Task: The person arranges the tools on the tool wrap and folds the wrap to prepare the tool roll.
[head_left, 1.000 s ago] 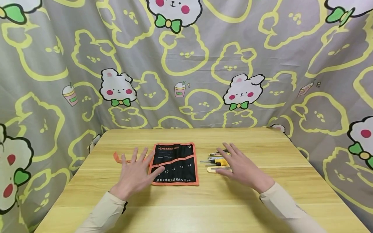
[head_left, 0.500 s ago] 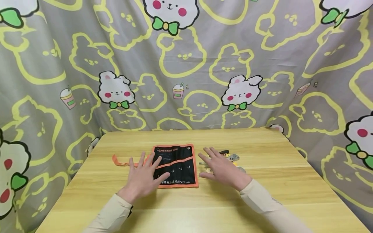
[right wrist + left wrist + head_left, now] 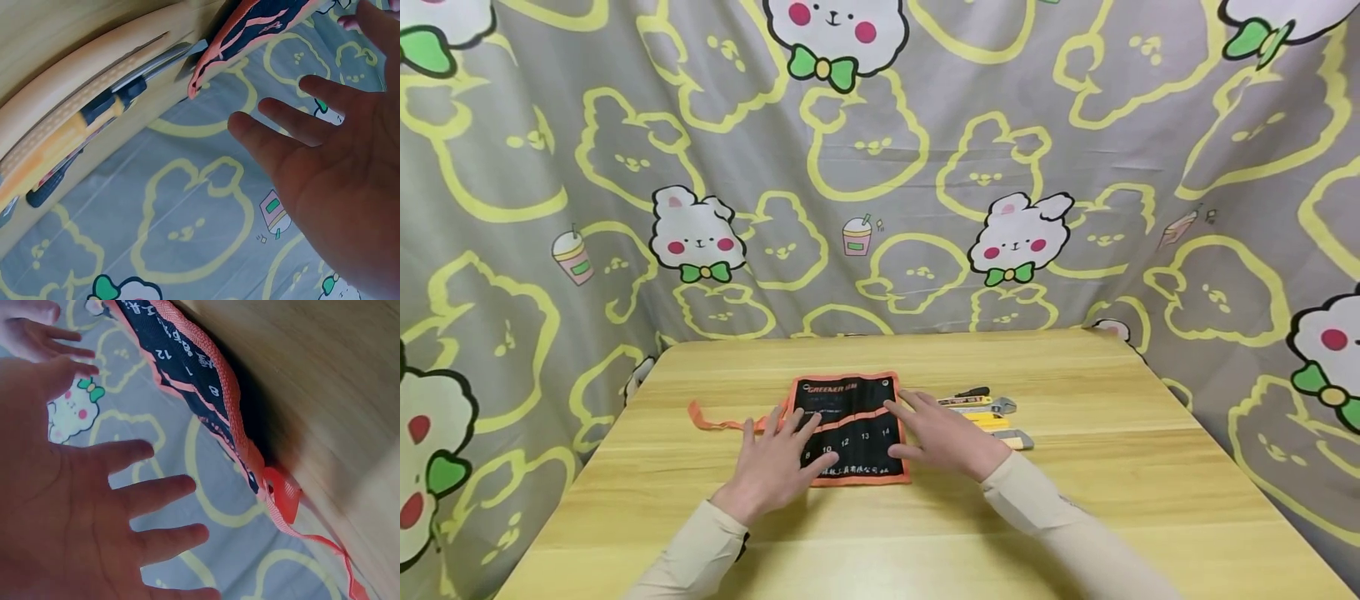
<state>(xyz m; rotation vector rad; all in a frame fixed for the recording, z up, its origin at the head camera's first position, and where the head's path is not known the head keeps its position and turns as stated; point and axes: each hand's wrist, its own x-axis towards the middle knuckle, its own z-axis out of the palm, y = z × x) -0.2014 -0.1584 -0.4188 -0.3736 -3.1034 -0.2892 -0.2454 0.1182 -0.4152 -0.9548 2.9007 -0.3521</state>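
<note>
Both my left hand (image 3: 772,467) and right hand (image 3: 946,439) hover flat, fingers spread, empty, over the tool pouch (image 3: 851,427), apparently to smooth it.

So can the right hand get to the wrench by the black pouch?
Probably yes. The right hand hovers open over the pouch's right edge, and the wrench lies just beside it on the table with nothing covering it.

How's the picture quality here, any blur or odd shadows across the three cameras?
Head view: evenly lit and sharp, soft shadows under both hands, backdrop edges bowed by the wide lens. Left wrist view: left hand close and soft, dark shadow beside the tool roll. Right wrist view: right hand dim, screwdriver slightly blurred.
</note>
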